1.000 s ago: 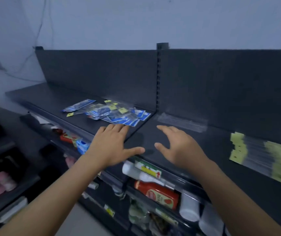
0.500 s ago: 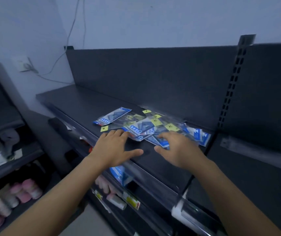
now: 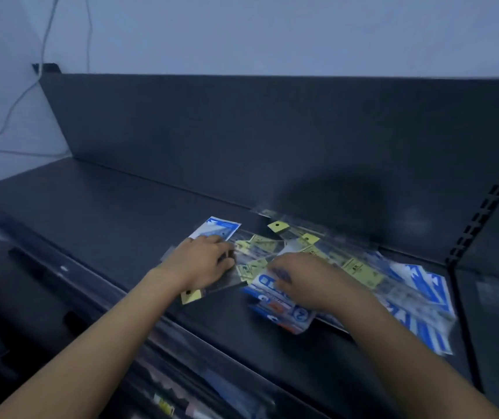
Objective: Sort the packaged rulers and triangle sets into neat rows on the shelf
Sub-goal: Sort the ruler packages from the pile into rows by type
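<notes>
Head view: both hands are down on a loose heap of packets (image 3: 326, 261) that lies on the dark shelf (image 3: 106, 213), close to its back panel (image 3: 272, 131). The left hand (image 3: 203, 261) sits at the heap's left end, palm down. Its fingers (image 3: 225, 263) are curled and seem to pinch the edge of a clear packet (image 3: 224, 282) that runs from the fingertips back under the palm toward the wrist. A yellow tag (image 3: 191, 296) pokes out just beside that wrist. Just beyond those fingers, next to the knuckles, a blue-and-white packet (image 3: 219, 231) lies flat, slanted away toward the back.

The right hand (image 3: 311, 279) rests on the middle of the heap, near the left hand but apart from it. Its fingers point left into the packets; they are hidden by the back of the hand and smeared by motion, so I cannot tell whether they grip anything. Under that palm, toward the shelf's front edge, lies a blue packet with white numbers (image 3: 284, 313).

Between the two sets of fingers and beyond them, yellow labels (image 3: 277, 226) lie scattered on clear sleeves. To the right of the right hand, blue striped packets (image 3: 423, 297) fan out toward the slotted post (image 3: 484, 207). A cable (image 3: 24, 95) hangs on the wall (image 3: 272, 31) far beyond the left fingers
</notes>
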The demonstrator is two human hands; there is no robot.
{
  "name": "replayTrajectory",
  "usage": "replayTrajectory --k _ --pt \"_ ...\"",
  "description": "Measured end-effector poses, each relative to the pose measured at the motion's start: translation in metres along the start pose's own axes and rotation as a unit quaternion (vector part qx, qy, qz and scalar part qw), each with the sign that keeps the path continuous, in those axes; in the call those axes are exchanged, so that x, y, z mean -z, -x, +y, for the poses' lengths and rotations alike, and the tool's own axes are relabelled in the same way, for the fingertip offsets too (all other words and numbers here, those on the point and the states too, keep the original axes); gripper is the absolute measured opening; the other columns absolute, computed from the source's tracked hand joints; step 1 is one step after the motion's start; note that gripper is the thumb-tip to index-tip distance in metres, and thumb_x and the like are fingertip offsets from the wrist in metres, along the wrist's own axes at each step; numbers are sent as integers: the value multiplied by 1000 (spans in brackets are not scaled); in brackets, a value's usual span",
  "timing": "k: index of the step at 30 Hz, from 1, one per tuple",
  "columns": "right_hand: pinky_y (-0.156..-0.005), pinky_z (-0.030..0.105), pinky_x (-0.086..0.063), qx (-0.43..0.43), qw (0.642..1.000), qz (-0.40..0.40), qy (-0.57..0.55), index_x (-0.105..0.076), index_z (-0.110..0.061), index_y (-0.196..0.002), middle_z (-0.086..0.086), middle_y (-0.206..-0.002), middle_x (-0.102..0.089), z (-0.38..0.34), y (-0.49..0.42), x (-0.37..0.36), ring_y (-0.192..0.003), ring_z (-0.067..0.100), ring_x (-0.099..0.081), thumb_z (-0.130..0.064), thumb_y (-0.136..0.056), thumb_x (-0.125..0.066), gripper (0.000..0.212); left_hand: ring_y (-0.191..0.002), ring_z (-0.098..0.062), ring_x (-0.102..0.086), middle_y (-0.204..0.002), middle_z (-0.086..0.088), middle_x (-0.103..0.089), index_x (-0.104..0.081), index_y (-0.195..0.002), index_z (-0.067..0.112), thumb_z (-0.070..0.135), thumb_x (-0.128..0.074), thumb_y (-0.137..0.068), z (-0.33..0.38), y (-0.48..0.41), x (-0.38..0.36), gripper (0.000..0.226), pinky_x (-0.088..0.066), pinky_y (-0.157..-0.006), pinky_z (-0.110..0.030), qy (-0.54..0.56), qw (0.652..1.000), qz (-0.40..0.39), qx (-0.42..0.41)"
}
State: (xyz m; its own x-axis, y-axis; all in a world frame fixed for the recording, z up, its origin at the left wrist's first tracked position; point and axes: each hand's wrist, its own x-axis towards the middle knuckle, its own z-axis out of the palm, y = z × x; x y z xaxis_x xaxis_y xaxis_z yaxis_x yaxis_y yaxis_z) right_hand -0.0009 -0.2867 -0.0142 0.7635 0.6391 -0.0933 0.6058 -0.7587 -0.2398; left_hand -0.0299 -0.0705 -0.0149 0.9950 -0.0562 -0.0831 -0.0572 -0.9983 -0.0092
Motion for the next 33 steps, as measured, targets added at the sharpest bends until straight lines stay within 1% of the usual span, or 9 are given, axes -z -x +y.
replayTrajectory --k 7,10,14,17,22,24,26,29,33 --pt "-108 41 -30 -86 996 24 -17 -43 -31 -138 -11 -142 -44 -26 -31 -10 -130 16 -38 -42 -92 -52 48 -127 -18 -45 -140 5 -48 -51 -134 30 54 -40 -96 -57 -56 4 47 -35 -102 -35 -4 989 27 -147" --pt "-110 33 -29 -137 989 44 -42 -40 -28 -141 -7 -145 -42 -33 -30 -7 -133 15 -36 -47 -88 -58 59 -116 -14 -51 -122 7 -57 -62 -117 30 53 -52 -91 -72 -73 6 36 -38 -96 -31 62 971 21 -228" --pt "-106 26 -33 -214 974 55 -52 -40 -24 -141 -5 -145 -43 -33 -12 -2 -132 15 -39 -48 -88 -57 61 -100 -9 -51 -102 14 -53 -57 -95 41 61 -72 -70 -77 -88 6 36 -44 -89 -30 130 950 -58 -278" --pt "-96 27 -41 -245 967 57 -40 -53 -24 -132 -4 -133 -55 -35 -2 3 -118 15 -52 -37 -94 -51 40 -97 -8 -50 -97 17 -50 -55 -86 38 58 -76 -67 -80 -99 6 35 -45 -85 -30 133 947 -93 -276" --pt "-81 31 -49 -240 967 71 -54 -68 -28 -89 -9 -100 -62 -47 1 1 -91 12 -59 -24 -90 -55 14 -94 -10 -49 -100 10 -50 -57 -87 27 56 -76 -70 -86 -109 16 39 -47 -84 -30 100 953 -144 -247" --pt "-84 30 -48 -241 967 74 -36 -67 -27 -99 -6 -107 -59 -48 -2 0 -99 14 -57 -13 -86 -53 23 -83 -11 -53 -91 9 -56 -56 -81 27 55 -74 -72 -88 -112 22 35 -44 -76 -30 84 957 -154 -229" --pt "-100 31 -40 -218 975 46 -8 -55 -28 -124 -3 -128 -51 -46 -6 1 -122 17 -45 -6 -82 -51 48 -71 -12 -51 -76 10 -56 -53 -73 25 52 -71 -78 -89 -113 28 32 -39 -68 -29 61 960 -156 -223" --pt "-115 39 -11 -170 985 -5 -7 -28 -44 -143 -7 -155 -23 -43 -13 4 -144 14 -13 -17 -83 -55 71 -64 -9 -49 -70 12 -57 -55 -73 27 40 -71 -83 -91 -111 37 23 -38 -64 -26 119 952 -162 -230" --pt "-114 45 -4 -162 985 -56 -15 -20 -48 -145 -4 -159 -14 -36 -32 10 -146 17 -5 -36 -81 -67 80 -65 -12 -53 -75 0 -65 -59 -80 17 28 -70 -87 -92 -103 49 17 -42 -67 -31 224 937 -139 -231"
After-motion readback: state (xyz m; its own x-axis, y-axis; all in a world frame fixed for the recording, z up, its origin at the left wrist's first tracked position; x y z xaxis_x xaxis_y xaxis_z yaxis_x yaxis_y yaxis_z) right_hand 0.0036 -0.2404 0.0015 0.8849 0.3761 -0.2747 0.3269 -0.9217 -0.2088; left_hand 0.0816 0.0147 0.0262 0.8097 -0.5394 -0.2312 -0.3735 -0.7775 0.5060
